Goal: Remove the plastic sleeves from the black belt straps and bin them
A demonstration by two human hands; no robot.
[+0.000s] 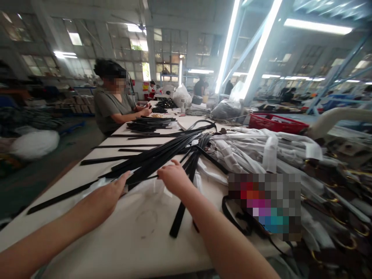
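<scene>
My left hand (106, 199) is over the near side of the table, thumb and fingers drawn together. What lies between them is hidden. Across from it, my right hand (173, 179) is bent into a pinch, its index finger raised slightly; I cannot make out what it grips. Thin, see-through white wrapping (145, 190) lies between and below both hands. Just beyond them spreads a bundle of long black straps (154, 155), fanned over the table. One loose black strap end (178, 223) points toward me under my right forearm.
White-wrapped straps with brown ends and gold rings (247, 149) are heaped on the right. Behind them stands a red crate (277, 124). A co-worker (112, 102) at the table's far left handles small items beside another black strap pile (151, 124). A blurred-out patch covers something at right.
</scene>
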